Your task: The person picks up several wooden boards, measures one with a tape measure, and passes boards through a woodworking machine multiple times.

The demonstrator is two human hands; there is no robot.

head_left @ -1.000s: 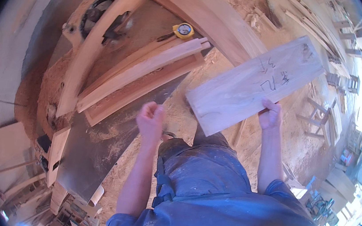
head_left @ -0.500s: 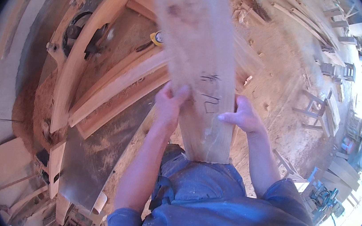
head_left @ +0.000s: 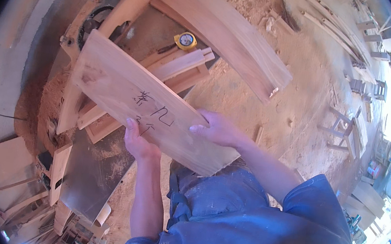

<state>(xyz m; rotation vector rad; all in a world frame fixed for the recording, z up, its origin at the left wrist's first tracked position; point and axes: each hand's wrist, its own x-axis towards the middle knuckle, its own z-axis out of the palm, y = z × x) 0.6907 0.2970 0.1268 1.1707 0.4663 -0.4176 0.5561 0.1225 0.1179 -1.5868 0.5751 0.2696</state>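
A flat, pale wooden board [head_left: 127,83] with dark handwriting on its face lies across both my hands, slanting from the upper left down to my lap. My left hand [head_left: 141,142] grips its lower edge, thumb on the face. On the opposite edge my right hand [head_left: 216,129] is closed, its thumb also over the face; the fingers behind the board are hidden. Under the board's far end are narrow wooden strips [head_left: 182,67] on a dark metal machine table [head_left: 98,173]. A yellow tape measure [head_left: 185,40] rests just beyond the strips.
A stack of wide boards [head_left: 230,29] juts over the table's far side. Long curved timber [head_left: 127,3] and a round black machine part [head_left: 96,19] stand at the left. Sawdust covers the floor [head_left: 297,119]. Wooden stools [head_left: 346,129] and lumber [head_left: 331,29] stand at the right.
The board has swung from nearly upright in view to a leftward slant over the table. My left hand moved left and down, my right hand left, both still holding it.
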